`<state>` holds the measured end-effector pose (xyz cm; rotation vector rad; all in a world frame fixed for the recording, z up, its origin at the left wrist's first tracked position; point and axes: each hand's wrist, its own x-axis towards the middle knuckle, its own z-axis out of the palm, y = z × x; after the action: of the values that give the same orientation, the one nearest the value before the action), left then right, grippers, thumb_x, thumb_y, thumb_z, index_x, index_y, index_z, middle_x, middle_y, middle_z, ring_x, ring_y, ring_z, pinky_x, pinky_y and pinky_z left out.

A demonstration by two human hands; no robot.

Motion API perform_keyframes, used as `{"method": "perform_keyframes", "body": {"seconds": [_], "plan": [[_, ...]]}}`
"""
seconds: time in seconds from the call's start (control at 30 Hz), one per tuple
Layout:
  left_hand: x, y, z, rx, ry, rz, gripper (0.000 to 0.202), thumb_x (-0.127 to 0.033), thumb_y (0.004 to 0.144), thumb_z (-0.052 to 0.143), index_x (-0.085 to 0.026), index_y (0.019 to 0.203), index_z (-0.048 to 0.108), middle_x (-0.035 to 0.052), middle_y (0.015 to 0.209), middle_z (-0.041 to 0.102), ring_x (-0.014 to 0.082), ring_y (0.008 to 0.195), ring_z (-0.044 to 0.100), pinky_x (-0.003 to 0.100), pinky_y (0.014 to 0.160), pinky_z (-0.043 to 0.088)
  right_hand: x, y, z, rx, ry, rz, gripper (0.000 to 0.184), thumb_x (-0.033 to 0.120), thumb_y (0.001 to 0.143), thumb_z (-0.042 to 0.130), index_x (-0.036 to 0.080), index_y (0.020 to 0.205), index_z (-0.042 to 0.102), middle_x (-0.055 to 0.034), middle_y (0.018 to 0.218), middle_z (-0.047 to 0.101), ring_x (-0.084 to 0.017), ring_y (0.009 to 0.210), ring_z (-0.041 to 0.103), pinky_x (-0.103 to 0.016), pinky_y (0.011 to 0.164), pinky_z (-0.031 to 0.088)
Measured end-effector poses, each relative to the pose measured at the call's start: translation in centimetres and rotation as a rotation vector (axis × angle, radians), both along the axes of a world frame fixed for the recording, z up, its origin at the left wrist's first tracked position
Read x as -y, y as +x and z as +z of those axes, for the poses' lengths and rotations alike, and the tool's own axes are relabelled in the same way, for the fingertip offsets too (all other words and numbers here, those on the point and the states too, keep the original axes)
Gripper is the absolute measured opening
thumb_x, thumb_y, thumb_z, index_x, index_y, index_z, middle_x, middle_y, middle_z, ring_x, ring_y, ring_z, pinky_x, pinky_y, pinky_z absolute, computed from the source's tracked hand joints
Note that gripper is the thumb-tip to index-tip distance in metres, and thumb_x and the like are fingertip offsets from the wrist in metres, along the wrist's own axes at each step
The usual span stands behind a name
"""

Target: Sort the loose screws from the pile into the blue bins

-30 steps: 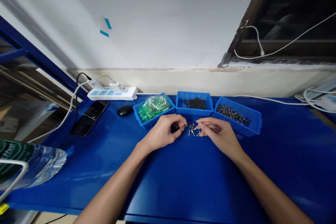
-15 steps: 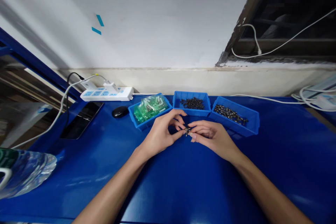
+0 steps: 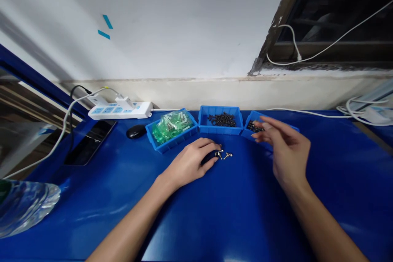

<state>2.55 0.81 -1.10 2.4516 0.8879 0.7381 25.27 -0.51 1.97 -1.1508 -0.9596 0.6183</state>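
My left hand [image 3: 193, 159] rests low over the blue table, thumb and fingers curved and apart around a few small metal screws [image 3: 219, 154]. Its fingertips are at the edge of this little cluster; whether they touch it is hard to see. Just to the right lies another small screw group [image 3: 228, 155]. My right hand [image 3: 287, 147] is raised at the right blue bin [image 3: 251, 118], fingers stretched out over it and somewhat apart. Nothing can be made out between them. Dark metal screws [image 3: 254, 127] show inside that bin, partly covered by the hand.
A middle blue bin [image 3: 220, 129] holds dark screws [image 3: 224, 119]. The left blue bin [image 3: 172, 145] contains green and clear plastic bags [image 3: 172, 125]. Farther left are a black mouse [image 3: 136, 132], a phone [image 3: 90, 143], a white power strip [image 3: 119, 110] and a large water bottle [image 3: 30, 206].
My right hand has left the small metal pieces and moved right and up to the right bin. The pieces now lie on the table beside my left hand, which has shifted little.
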Motion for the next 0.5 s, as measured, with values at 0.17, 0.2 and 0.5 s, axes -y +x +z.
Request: {"method": "perform_keyframes", "body": {"seconds": [0.17, 0.2, 0.5], "plan": [[0.0, -0.1, -0.1, -0.056, 0.001, 0.013, 0.020, -0.019, 0.101, 0.058, -0.017, 0.118, 0.066, 0.0105, 0.119, 0.069, 0.0234, 0.108, 0.069, 0.040, 0.097, 0.059, 0.9, 0.3, 1.5, 0.136, 0.076, 0.094, 0.008, 0.026, 0.084, 0.076, 0.026, 0.089, 0.083, 0.0000, 0.073, 0.078, -0.013, 0.055, 0.069, -0.026, 0.056, 0.059], [0.0, -0.2, -0.1, -0.070, 0.000, 0.010, 0.019, -0.019, 0.100, 0.057, -0.017, 0.117, 0.067, 0.0104, 0.117, 0.069, 0.0232, 0.105, 0.070, 0.040, 0.095, 0.060, 1.2, 0.2, 1.8, 0.186, 0.048, 0.171, 0.009, 0.026, 0.084, 0.076, 0.025, 0.089, 0.082, -0.0002, 0.070, 0.077, -0.014, 0.055, 0.069, -0.027, 0.055, 0.059], [0.1, -0.3, 0.2, -0.129, -0.024, 0.011, 0.016, -0.020, 0.101, 0.056, -0.017, 0.112, 0.067, 0.0100, 0.109, 0.070, 0.0228, 0.096, 0.070, 0.034, 0.085, 0.057, 9.8, -3.7, -0.2, 0.281, -0.396, 1.427, 0.020, 0.043, 0.097, 0.065, 0.028, 0.105, 0.076, -0.0049, 0.101, 0.077, -0.019, 0.083, 0.073, -0.031, 0.068, 0.061]]}}
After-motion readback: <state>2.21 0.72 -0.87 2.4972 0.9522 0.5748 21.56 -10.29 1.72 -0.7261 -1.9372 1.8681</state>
